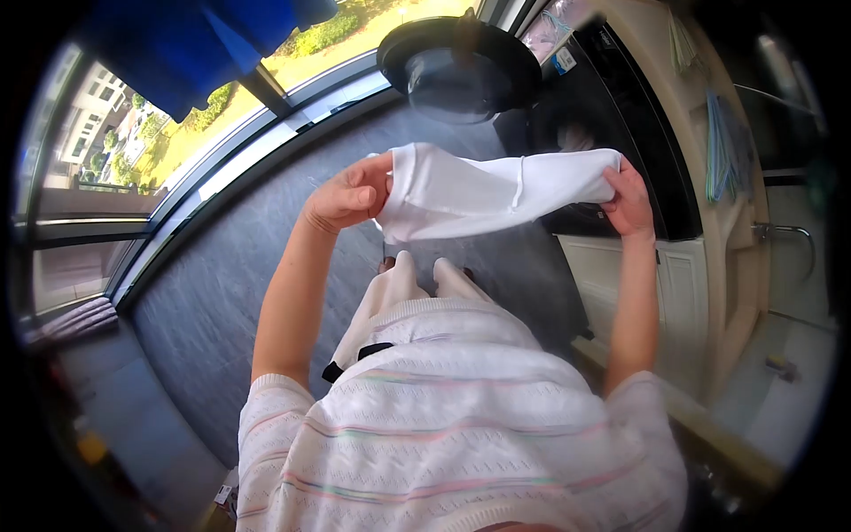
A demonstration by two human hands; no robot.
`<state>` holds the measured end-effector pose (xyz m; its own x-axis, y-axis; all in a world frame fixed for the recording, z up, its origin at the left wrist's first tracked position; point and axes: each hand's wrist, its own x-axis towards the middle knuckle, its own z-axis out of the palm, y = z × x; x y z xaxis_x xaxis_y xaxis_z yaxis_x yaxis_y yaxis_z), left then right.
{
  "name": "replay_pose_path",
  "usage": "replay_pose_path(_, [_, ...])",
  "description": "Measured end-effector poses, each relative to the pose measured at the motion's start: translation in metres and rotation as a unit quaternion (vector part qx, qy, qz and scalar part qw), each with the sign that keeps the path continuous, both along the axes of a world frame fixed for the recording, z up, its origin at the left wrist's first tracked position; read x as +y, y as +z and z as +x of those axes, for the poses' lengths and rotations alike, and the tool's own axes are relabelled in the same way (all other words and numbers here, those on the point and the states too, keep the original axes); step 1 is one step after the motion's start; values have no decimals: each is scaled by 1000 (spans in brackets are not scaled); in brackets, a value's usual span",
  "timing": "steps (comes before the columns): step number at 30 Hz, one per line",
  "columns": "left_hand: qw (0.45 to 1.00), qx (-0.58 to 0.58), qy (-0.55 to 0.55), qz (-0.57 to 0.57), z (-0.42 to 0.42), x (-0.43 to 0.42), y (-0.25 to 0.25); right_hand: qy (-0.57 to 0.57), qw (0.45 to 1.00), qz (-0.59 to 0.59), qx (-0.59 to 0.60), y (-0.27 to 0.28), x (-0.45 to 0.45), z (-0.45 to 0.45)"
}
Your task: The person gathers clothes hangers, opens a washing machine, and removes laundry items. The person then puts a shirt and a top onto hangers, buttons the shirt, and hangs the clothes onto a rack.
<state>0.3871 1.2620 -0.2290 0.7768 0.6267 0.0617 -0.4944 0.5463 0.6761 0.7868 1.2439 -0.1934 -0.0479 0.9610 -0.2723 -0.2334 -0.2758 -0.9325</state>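
Observation:
A white garment is stretched sideways between my two hands, in front of my body at about waist height. A short white tie or seam strip hangs near its middle; I cannot tell exactly what kind of garment it is. My left hand grips its wider, banded end, with the thumb in sight and the fingertips partly hidden by the cloth. At the other end, my right hand pinches the bunched fabric between thumb and fingers.
A black front-loading washing machine stands ahead right, its round door swung open. Blue clothing hangs by the windows at upper left. White cabinets and a sink tap are on the right, over grey flooring.

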Motion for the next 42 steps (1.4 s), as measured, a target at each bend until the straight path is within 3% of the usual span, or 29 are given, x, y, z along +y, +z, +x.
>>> replay_pose_path(2, [997,17,67,-25,-14,11,0,-16,1000,-11,-7,-12,8,18])
replay_pose_path(9, [991,56,116,-49,-25,8,8,-119,993,-21,0,-38,16,64])
replay_pose_path(15, [990,20,126,-53,10,6,25,-209,959,-34,-187,-40,34,32])
replay_pose_path(17, [989,4,135,-59,27,6,36,-113,962,-26,-249,-54,29,5])
replay_pose_path(19, [987,-34,136,-82,41,7,37,63,977,-85,-185,-39,4,-58])
replay_pose_path(21, [982,-70,137,-106,53,8,38,203,957,-110,-177,-35,-21,-112])
replay_pose_path(23, [976,-74,166,-123,64,7,42,218,952,-107,-185,-33,-30,-153])
replay_pose_path(27, [962,-103,202,-153,79,5,42,149,935,99,-308,-53,-20,-191])
replay_pose_path(30, [947,-129,234,-176,92,2,48,-15,932,223,-286,-75,-5,-203])
replay_pose_path(33, [943,-128,255,-169,90,3,50,-67,934,137,-322,-92,12,-191])
replay_pose_path(34, [944,-121,260,-163,88,5,50,-64,952,136,-267,-92,14,-186])
replay_pose_path(37, [939,2,338,-65,65,18,42,-71,984,126,-101,-77,18,-172])
replay_pose_path(40, [914,182,361,32,40,27,20,20,998,22,-55,-47,20,-152])
replay_pose_path(42, [871,314,374,59,29,29,-2,52,995,60,-57,-27,23,-152])
